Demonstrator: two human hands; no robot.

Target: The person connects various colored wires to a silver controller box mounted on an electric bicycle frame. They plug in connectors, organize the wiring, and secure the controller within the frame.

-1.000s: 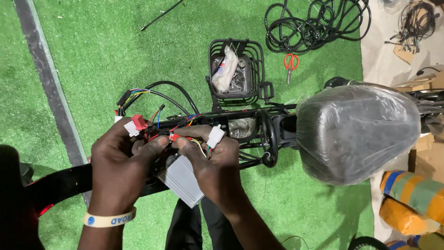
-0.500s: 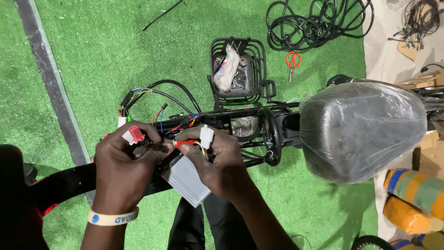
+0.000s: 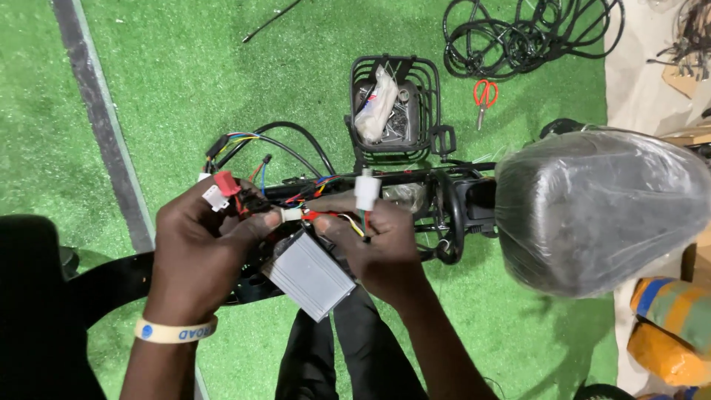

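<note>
Your left hand (image 3: 196,248) is closed around a bundle of wires with red and white connectors (image 3: 222,189). Between your hands, below the wires, sits the grey controller box (image 3: 309,275). Your right hand (image 3: 378,248) pinches a white connector (image 3: 366,190), just above the black frame (image 3: 444,215) beside the plastic-wrapped seat (image 3: 600,211).

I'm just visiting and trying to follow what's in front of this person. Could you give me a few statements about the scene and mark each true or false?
1. Both hands, the left hand and the right hand, are on the wire connectors. True.
2. The grey metal box lies far off on the grass. False: it sits right under the hands.
3. The red-handled scissors lie on the green turf. True.
4. The wire basket is empty. False: it holds a clear bag and small parts.
5. The seat is wrapped in clear plastic. True.
</note>
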